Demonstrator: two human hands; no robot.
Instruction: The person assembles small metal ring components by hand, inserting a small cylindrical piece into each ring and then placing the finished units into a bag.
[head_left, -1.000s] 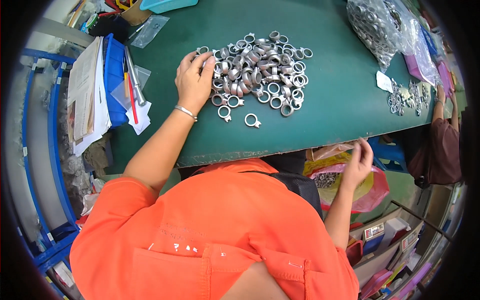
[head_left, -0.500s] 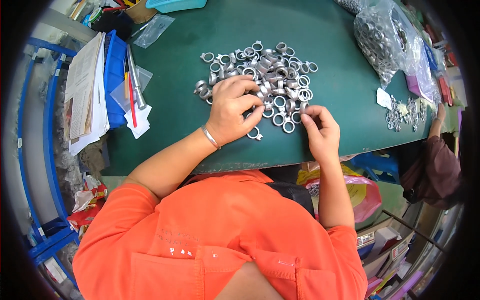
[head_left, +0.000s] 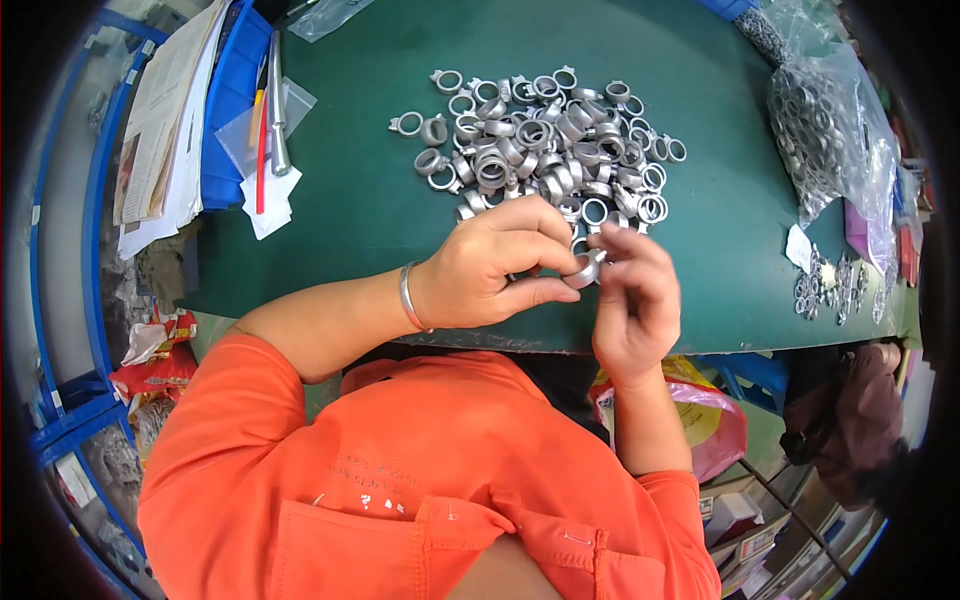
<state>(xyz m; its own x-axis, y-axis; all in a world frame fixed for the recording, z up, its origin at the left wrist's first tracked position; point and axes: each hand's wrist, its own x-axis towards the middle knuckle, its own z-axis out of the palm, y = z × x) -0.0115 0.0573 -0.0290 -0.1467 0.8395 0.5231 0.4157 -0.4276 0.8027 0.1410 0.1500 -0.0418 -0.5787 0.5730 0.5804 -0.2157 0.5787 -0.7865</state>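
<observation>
At centre frame, both hands are pinching one silver ring [head_left: 583, 270] above the green worktop [head_left: 360, 180]: left hand [head_left: 490, 265] and right hand [head_left: 630, 295] grips clamped on it; steadying it close helps inspection.

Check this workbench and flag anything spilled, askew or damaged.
Nothing stands out as damaged. The silver metal rings lie in a loose heap on the green table. The left hand and right hand pinch one silver ring. The clear bag of rings looks intact.

A dark green matte tabletop [head_left: 370, 230] fills the room's middle; blue metal shelving [head_left: 60, 400] stands alongside.
</observation>
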